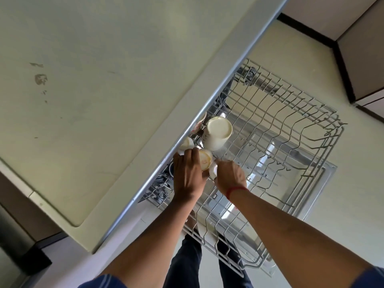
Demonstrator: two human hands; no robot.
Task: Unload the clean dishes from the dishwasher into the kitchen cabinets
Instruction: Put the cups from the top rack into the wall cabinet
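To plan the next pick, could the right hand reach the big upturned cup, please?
Probably yes: the big upturned cup stands uncovered just beyond the right hand, which seems to grip a small cup.

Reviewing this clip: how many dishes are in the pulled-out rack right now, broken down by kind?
Large cream cup, upturned: 1
Small cup: 2, one gripped by the left hand, one by the counter edge
Small white piece held in the right hand, kind unclear: 1
Red-patterned piece, mostly hidden: 1
Total: 5
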